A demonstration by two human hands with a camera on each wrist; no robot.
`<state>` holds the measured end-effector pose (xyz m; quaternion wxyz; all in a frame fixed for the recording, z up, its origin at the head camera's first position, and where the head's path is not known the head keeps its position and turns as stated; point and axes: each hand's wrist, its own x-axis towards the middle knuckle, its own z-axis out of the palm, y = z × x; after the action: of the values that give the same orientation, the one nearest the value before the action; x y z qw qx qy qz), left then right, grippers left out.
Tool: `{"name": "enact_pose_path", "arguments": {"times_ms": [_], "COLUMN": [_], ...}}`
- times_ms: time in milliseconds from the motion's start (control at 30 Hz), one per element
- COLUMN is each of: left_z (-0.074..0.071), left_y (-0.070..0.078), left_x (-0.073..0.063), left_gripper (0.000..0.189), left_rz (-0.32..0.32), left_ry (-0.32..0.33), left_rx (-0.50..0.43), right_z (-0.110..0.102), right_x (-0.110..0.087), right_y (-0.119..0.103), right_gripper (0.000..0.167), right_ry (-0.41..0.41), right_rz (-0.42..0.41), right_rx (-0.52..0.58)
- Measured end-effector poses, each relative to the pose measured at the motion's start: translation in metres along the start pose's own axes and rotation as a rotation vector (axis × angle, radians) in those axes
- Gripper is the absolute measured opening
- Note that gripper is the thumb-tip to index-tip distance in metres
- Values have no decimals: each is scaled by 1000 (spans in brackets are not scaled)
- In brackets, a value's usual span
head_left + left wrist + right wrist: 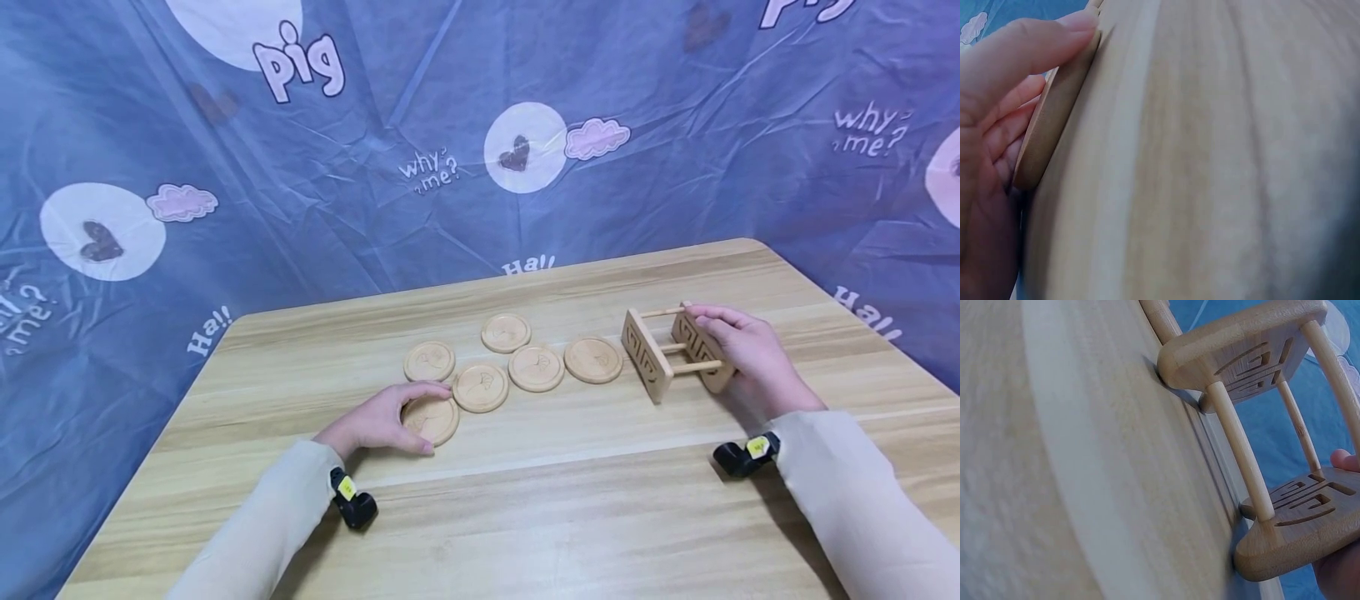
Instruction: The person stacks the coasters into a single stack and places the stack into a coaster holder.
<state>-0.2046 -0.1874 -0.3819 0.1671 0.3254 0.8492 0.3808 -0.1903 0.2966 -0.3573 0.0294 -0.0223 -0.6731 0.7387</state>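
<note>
Nearest: my pale sleeves [258,521]. Left hand [382,421]: grip clamped round the rim of the near-left coaster [432,419], on the counter [525,517]; can't tell if its edge is raised. Right hand [753,354]: grip clamped on the right plate of the wooden rack [647,358]. Rack lies right and somewhat far of that coaster, rods running left–right, plates near–far; right hand nearer. Other coasters [536,368]: one far of mine, four between it and rack.

From the six wooden coasters [536,367], the passage is wide at six o'clock, over the wooden tabletop [525,517]. At three o'clock the coaster rack [649,357] stands in the way, at eight the left hand [386,418], at twelve the printed cloth [337,208].
</note>
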Motion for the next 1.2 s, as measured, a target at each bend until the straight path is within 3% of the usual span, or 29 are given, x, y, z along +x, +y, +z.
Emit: {"name": "enact_pose_path", "arguments": {"times_ms": [333,600,933,1200], "left_z": [2,-1,0,0], "left_y": [0,4,5,8], "left_x": [0,1,1,0], "left_gripper": [76,75,74,75], "left_rz": [-4,9,-17,-36], "left_ry": [-14,-23,-15,-19], "left_rx": [43,63,94,115], "right_z": [0,0,0,0], "right_x": [0,-1,-1,-1], "right_y": [3,1,-1,1], "right_gripper": [17,18,19,19], "right_ry": [-6,11,15,9], "right_rz": [6,35,-2,-6], "right_rx": [94,41,-56,-4]}}
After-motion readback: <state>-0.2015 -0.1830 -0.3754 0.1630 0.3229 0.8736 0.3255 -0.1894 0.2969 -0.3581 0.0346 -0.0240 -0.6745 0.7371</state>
